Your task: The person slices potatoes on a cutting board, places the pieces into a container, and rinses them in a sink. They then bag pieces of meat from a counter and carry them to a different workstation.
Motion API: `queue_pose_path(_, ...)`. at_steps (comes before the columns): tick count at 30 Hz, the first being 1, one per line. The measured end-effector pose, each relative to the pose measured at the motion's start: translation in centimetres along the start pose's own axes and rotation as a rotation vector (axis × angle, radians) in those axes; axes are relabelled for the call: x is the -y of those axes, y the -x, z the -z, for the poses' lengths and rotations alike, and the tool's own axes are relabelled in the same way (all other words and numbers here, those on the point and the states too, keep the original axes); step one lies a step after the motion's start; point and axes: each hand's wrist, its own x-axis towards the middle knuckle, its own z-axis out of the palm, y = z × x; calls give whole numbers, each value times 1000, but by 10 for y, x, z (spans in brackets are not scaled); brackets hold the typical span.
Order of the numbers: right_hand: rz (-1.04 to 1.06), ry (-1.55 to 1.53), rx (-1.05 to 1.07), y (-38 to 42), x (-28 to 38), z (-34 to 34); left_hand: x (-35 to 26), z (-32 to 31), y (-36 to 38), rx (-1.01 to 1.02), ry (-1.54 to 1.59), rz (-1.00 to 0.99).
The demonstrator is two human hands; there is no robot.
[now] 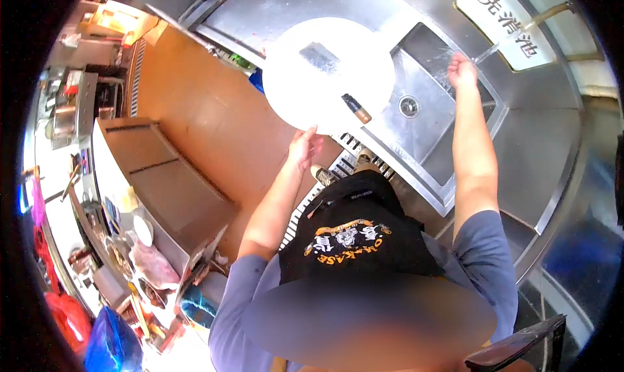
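A large white round cutting board [292, 92] lies across the steel counter, its near side jutting over the floor. On it rests what looks like a cleaver: a grey blade [320, 56] and a dark handle with a brown end [356, 108], the part between washed out by glare. My left hand [303, 149] is at the board's near rim, fingers loosely apart, not visibly gripping it. Over the sink [426, 128], my right hand [462, 71] is in a stream of water [489, 52], fingers curled closed. Whether anything is inside them is hidden. Water splashes around this hand.
A tap pipe [552, 13] comes from the wall beside a white sign [507, 24]. Below the counter runs a slotted floor drain [351, 144]. Across the brown floor [201, 99] stands a worktop crowded with food, utensils and a blue bag [114, 339].
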Motion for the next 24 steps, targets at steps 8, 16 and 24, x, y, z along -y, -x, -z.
queue_pose_path(8, 783, 1671, 654, 227, -167, -104, 16, -18, -4, -64, 183, -57)
queue_pose_path(16, 604, 1471, 478, 184, -82, -53, 29, 17, 23, -124, 131, -47)
queue_pose_path(24, 402, 1502, 137, 84, -97, 17, 163, 187, 89, -633, -5, 253)
